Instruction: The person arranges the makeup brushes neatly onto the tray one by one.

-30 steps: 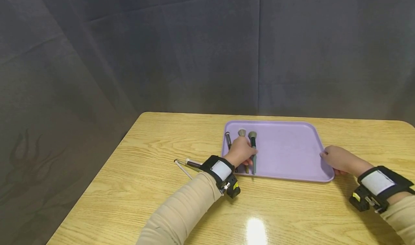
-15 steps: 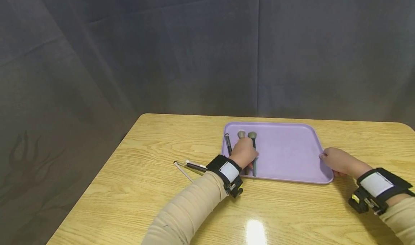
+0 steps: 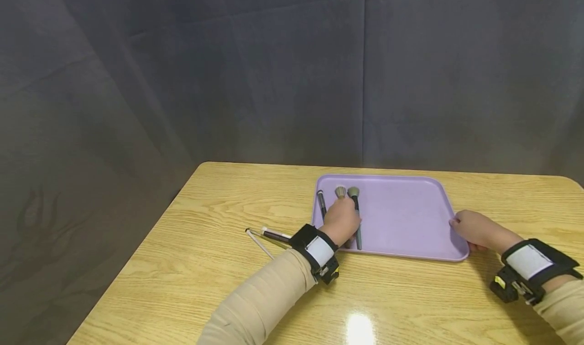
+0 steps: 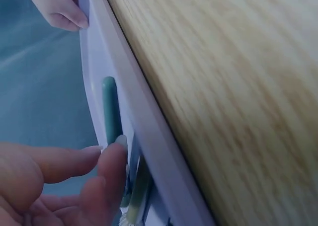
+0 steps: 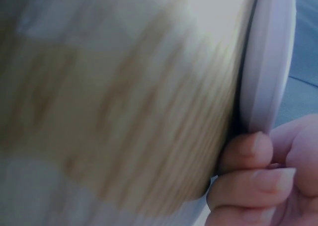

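Note:
A lilac tray (image 3: 401,218) lies on the table, with three makeup brushes side by side at its left end. My left hand (image 3: 342,217) is over these brushes. In the left wrist view a fingertip touches the green handle of the rightmost brush (image 4: 111,107), while the thumb stands a little apart from that finger. The middle brush (image 3: 340,191) is partly hidden under the hand. A dark, thinner brush (image 3: 321,200) lies along the tray's left side. My right hand (image 3: 476,228) grips the tray's right rim, thumb on top and fingers curled beneath.
Left of the tray, by my left wrist, lie several more brushes: a dark one with a white tip (image 3: 276,235) and a thin white-handled one (image 3: 260,243), among others. A dark curtain (image 3: 292,81) hangs behind the wooden table (image 3: 182,264).
My left hand has shifted slightly across the brushes, and its fingers now show less in the head view. The right hand keeps its grip on the rim. The brushes stay almost in place.

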A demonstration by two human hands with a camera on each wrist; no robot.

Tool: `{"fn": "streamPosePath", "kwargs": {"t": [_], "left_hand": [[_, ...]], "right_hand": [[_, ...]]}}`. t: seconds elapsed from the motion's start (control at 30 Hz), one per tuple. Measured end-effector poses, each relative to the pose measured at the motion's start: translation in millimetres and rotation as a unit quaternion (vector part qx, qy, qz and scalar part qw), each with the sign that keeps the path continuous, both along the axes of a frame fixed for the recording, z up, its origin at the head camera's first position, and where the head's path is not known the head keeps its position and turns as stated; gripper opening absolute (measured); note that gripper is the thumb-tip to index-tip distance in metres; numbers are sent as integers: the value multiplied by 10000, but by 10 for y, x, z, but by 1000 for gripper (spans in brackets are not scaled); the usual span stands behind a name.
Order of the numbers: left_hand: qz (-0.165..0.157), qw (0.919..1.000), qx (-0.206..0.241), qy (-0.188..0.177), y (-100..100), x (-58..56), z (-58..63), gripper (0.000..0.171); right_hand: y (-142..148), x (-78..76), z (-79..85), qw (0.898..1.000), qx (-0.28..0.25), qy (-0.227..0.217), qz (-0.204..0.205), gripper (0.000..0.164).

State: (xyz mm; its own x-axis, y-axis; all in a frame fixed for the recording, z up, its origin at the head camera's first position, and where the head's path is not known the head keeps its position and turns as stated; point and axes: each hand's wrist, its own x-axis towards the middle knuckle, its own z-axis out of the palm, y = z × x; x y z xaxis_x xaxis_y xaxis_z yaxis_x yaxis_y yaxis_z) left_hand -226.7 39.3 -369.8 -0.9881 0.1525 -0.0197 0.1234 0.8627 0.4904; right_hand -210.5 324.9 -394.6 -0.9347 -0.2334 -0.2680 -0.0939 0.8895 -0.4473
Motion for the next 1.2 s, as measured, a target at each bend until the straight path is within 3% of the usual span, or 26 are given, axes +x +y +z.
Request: {"fn": "streamPosePath", "kwargs": {"t": [0.17, 0.47, 0.6, 0.93, 1.2], "left_hand": [[-87, 9997, 13, -211, -17, 61, 21, 16], [-86, 9993, -256, -242, 40, 91, -41, 5], [-81, 9994, -260, -207, 8, 103, -54, 11], [-136, 9997, 203, -60, -205, 196, -27, 16], [-419, 9974, 592, 45, -412, 308, -18, 13]], "right_hand": [[19, -29, 11, 10000, 72, 21, 37, 29], [27, -64, -20, 10000, 46, 45, 60, 29], [10, -68, -49, 10000, 23, 17, 27, 28], [-1, -98, -23, 9999, 59, 99, 90, 30], [17, -105, -14, 9998, 25, 192, 82, 28]]}}
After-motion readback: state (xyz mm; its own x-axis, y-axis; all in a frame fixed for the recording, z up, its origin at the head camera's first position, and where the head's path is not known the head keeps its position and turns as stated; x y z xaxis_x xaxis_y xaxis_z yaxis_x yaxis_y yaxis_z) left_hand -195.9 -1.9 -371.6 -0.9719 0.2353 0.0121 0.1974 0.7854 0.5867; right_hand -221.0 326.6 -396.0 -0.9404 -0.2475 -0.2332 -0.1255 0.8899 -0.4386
